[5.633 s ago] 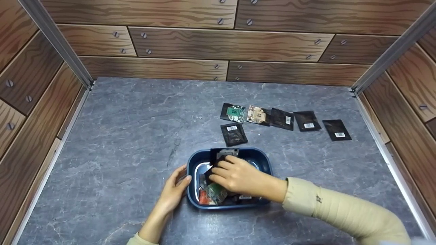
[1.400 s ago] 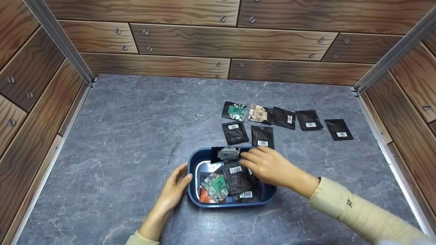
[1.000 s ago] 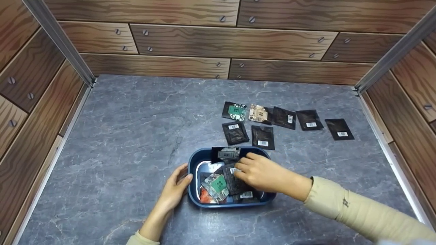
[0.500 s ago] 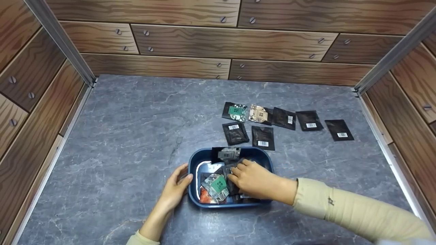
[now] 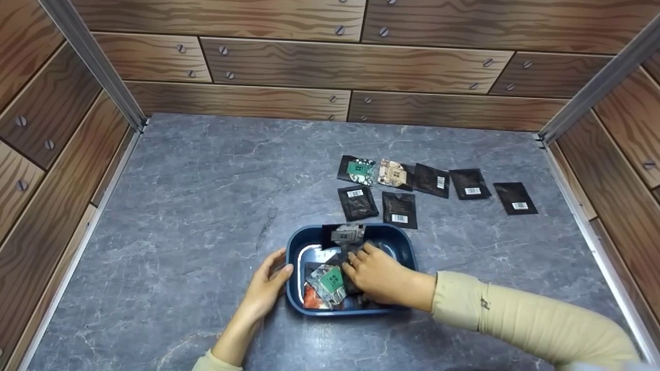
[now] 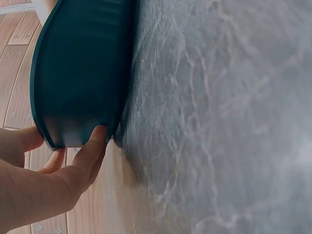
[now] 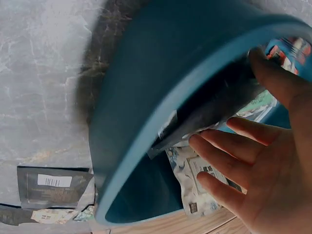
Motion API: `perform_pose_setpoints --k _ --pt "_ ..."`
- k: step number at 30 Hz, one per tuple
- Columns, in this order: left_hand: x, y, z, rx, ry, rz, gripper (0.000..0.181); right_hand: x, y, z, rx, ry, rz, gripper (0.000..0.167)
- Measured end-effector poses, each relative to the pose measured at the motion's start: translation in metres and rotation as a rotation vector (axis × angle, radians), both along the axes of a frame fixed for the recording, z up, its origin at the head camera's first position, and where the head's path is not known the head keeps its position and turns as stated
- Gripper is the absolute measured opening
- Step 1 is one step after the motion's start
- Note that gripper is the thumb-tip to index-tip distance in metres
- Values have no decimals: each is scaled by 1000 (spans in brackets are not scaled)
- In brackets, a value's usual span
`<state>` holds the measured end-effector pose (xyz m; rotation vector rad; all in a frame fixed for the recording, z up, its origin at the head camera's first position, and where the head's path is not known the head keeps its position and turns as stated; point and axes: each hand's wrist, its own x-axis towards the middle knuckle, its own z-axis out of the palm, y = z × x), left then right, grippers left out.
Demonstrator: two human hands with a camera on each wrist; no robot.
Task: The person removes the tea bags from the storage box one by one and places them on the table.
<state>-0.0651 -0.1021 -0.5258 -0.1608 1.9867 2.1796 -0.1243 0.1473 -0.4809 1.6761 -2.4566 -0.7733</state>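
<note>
Head view: right grip [image 5: 375, 273] has moved deeper into the bin [image 5: 350, 312], pinching a black sachet [image 7: 207, 116]

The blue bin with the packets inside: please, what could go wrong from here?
The right hand pinches a black packet close beside the green-labelled packet, so lifting might drag that one along. The grey-labelled packet leans at the far wall, near the rim; a bump could topple it. The left hand touches only one side of the bin, which might slide if pulled.
</note>
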Motion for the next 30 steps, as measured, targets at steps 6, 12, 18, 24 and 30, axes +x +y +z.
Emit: perform_pose_setpoints --k 6,12,18,24,30 --pt "1 0 -1 10 -12 4 52 0 1 0 -41 0 35 69" --pt "1 -1 0 -1 -16 3 52 3 2 8 -87 -16 52 55" --pt "0 0 1 8 0 -4 52 7 5 13 -132 33 88 35" --pt "0 -1 0 12 -9 2 51 6 7 16 -169 106 119 21" --pt "0 -1 0 3 -15 4 51 4 11 22 -204 110 119 23"
